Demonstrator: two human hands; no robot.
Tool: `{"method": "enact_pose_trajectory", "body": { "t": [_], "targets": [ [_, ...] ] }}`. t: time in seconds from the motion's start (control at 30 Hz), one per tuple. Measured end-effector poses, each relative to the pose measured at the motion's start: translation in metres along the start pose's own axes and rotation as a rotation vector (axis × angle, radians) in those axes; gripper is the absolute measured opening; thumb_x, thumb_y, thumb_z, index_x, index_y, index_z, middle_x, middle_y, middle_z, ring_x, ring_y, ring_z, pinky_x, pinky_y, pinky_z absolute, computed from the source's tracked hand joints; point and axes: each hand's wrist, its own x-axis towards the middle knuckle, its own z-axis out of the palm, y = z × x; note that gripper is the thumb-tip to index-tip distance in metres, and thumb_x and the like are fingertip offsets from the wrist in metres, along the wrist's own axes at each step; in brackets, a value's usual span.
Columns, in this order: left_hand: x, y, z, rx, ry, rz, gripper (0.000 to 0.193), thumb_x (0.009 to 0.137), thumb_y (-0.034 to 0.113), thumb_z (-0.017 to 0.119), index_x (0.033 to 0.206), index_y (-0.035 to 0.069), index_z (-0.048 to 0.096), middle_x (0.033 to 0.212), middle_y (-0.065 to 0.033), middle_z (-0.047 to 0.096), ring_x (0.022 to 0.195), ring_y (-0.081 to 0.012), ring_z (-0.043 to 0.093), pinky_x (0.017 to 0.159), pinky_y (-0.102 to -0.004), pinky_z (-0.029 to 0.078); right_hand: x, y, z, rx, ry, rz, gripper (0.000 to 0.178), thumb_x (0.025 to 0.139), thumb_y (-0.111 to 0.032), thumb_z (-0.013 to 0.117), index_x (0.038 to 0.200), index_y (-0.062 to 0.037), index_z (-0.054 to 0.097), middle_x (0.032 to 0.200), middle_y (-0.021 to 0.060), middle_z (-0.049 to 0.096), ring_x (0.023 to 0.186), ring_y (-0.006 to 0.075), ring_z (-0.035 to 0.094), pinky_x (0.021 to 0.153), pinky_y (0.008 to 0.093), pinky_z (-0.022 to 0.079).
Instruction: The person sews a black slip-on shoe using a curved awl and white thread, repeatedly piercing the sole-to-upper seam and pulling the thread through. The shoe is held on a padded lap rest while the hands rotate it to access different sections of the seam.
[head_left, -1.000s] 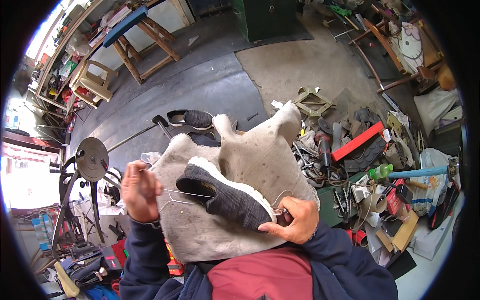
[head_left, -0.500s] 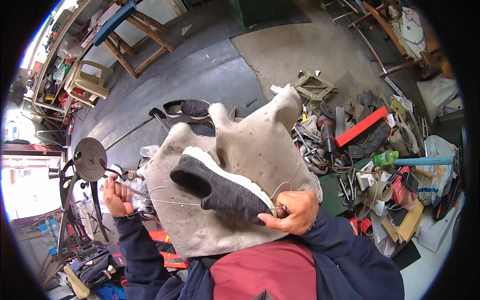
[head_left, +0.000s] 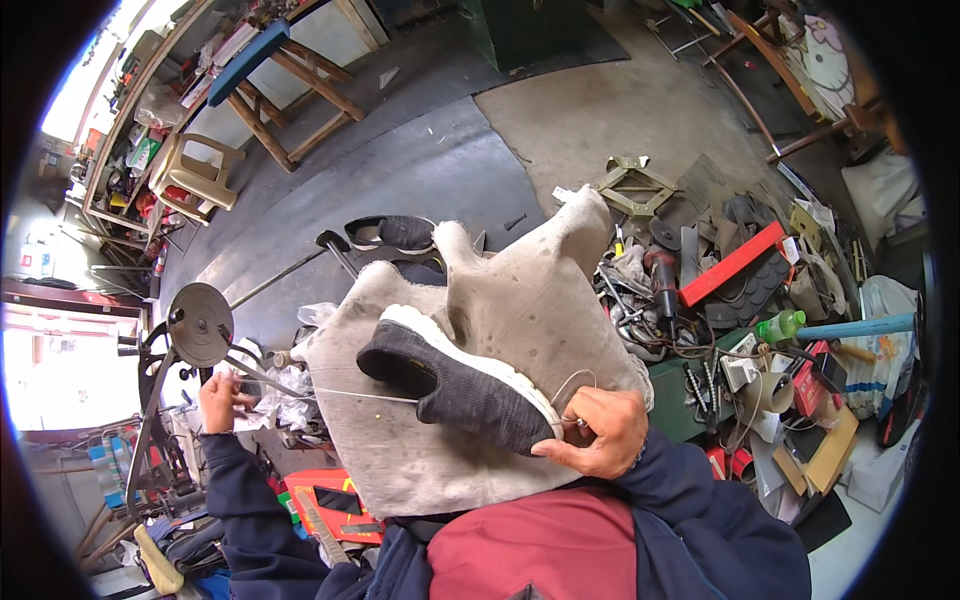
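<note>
A dark grey knit sneaker (head_left: 480, 400) with a white sole lies tilted across the beige cloth (head_left: 400, 470) on my lap, its toe to the right. My right hand (head_left: 605, 430) is closed at the toe, thumb on the upper. A thin metal tool tip (head_left: 582, 423) shows by its fingers; its handle is hidden in the palm. A loop of thread (head_left: 575, 377) stands up beside that hand. From the shoe's opening a taut white thread (head_left: 365, 396) runs left toward my left hand (head_left: 220, 402), which is closed and raised near a round metal plate (head_left: 201, 323).
The plate belongs to a dark metal stand (head_left: 150, 400) at left. Another dark shoe (head_left: 390, 233) lies on the floor beyond the cloth. Tools, including a red bar (head_left: 732, 263), crowd the right side. A beige plastic stool (head_left: 195, 175) stands far left.
My left hand has moved a little left, farther from the shoe, with the thread stretched out. The loop by my right hand remains. The whole view has shifted slightly.
</note>
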Motion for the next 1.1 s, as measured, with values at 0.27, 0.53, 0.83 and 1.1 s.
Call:
{"method": "enact_pose_trajectory", "body": {
  "t": [0.27, 0.53, 0.83, 1.1],
  "targets": [
    [-0.127, 0.085, 0.126, 0.105, -0.378, 0.666, 0.041, 0.088, 0.026, 0.075, 0.119, 0.001, 0.064, 0.102, -0.0120, 0.070, 0.088, -0.0188, 0.066, 0.078, -0.0331, 0.052, 0.000, 0.006, -0.002, 0.022, -0.029, -0.068, 0.051, 0.072, -0.043, 0.091, 0.073, -0.0042, 0.059, 0.064, 0.0063, 0.057, 0.048, 0.0179, 0.057, 0.045, 0.0299, 0.044],
    [-0.126, 0.133, 0.222, 0.240, -1.388, 0.191, 0.063, 0.090, 0.040, 0.078, 0.129, -0.007, 0.060, 0.118, -0.0111, 0.067, 0.110, -0.0159, 0.058, 0.096, -0.0302, 0.044, -0.001, 0.001, -0.009, 0.009, -0.085, -0.024, 0.044, 0.071, -0.040, 0.090, 0.079, -0.0046, 0.064, 0.069, 0.0066, 0.061, 0.054, 0.0230, 0.060, 0.051, 0.0330, 0.046],
    [-0.142, 0.134, 0.244, -0.027, -1.530, -0.085, 0.060, 0.087, 0.032, 0.080, 0.133, -0.003, 0.063, 0.128, -0.0108, 0.068, 0.119, -0.0181, 0.059, 0.106, -0.0317, 0.044, 0.002, 0.004, -0.009, 0.048, -0.080, 0.017, 0.044, 0.071, -0.038, 0.090, 0.082, -0.0055, 0.062, 0.071, 0.0071, 0.059, 0.056, 0.0257, 0.060, 0.052, 0.0345, 0.047],
    [-0.140, 0.151, 0.242, -0.222, -1.209, -0.057, 0.034, 0.088, 0.012, 0.078, 0.118, 0.000, 0.071, 0.111, -0.0074, 0.073, 0.102, -0.0161, 0.066, 0.094, -0.0308, 0.051, 0.043, -0.016, 0.003, 0.087, -0.007, 0.109, 0.036, 0.074, -0.024, 0.090, 0.085, -0.0020, 0.064, 0.074, 0.0094, 0.059, 0.059, 0.0212, 0.058, 0.054, 0.0323, 0.044]
  ]
}}
